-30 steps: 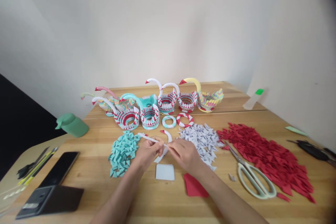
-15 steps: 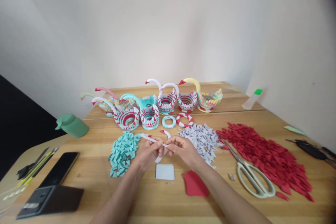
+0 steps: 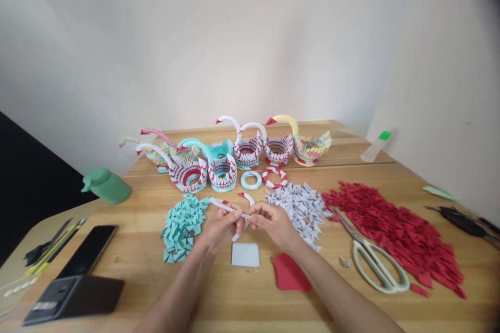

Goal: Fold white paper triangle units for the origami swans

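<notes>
A slim white chain of folded paper pieces (image 3: 220, 204) runs through the fingers of my left hand (image 3: 221, 229), which pinches it. At the chain's right end, the fingertips of my right hand (image 3: 275, 223) are closed on a small white folded paper piece, mostly hidden by the fingers. Just beyond my hands lies a white curved paper swan neck (image 3: 248, 199) with a red tip, its lower part covered by them. Below sits a stack of white paper slips (image 3: 245, 255), with a stack of red paper (image 3: 291, 272) beside my right forearm.
Piles of teal (image 3: 184, 229), white (image 3: 302, 208) and red folded pieces (image 3: 394, 234) flank my hands. Several paper swans (image 3: 222, 171) and two paper rings (image 3: 250, 180) stand behind. Scissors (image 3: 377, 260) lie right; a phone (image 3: 88, 251), black stand (image 3: 76, 299) and green bottle (image 3: 106, 186) are left.
My hands keep nearly the same place and grip on the white chain. The white piece showing beneath my fingers looks slightly shifted; the rest stays as it was.
</notes>
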